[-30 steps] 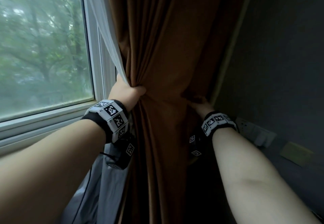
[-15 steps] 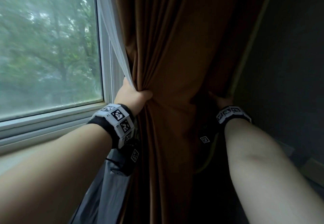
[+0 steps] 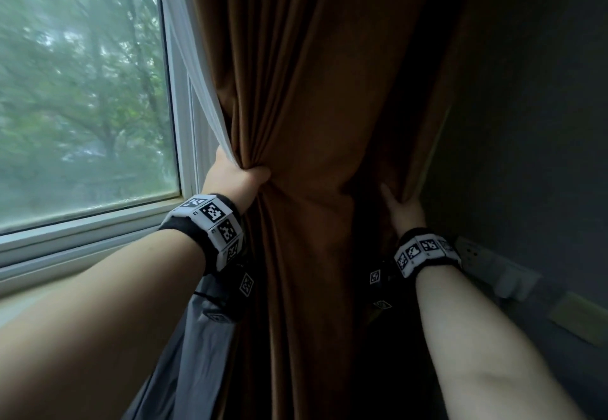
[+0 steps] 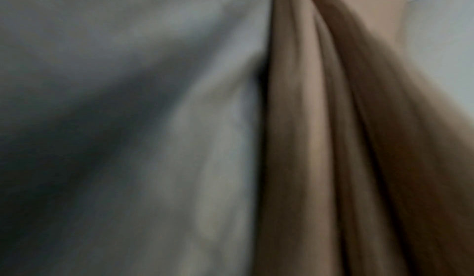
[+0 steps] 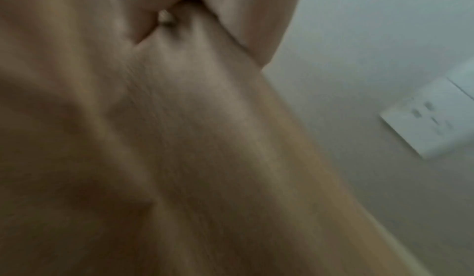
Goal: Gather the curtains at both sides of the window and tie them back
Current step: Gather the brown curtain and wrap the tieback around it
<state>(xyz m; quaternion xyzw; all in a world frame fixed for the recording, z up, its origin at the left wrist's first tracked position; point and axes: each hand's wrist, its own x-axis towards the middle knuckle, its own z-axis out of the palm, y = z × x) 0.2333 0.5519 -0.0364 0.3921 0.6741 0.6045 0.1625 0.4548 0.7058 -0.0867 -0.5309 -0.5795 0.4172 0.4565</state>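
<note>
Since a second ago the right hand (image 3: 403, 212) has slid along the curtain's (image 3: 312, 107) wall-side edge, fingers curled round it. Left hand (image 3: 235, 177) grips the bunched window-side folds and white sheer (image 3: 200, 90). Behind lies the window (image 3: 82, 90).

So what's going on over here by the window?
A person is bunching up the brown curtain at the right side of the window. Their left hand grips its window-side edge along with a white sheer curtain; their right hand holds the wall-side edge. No tie-back is on it yet.
</note>
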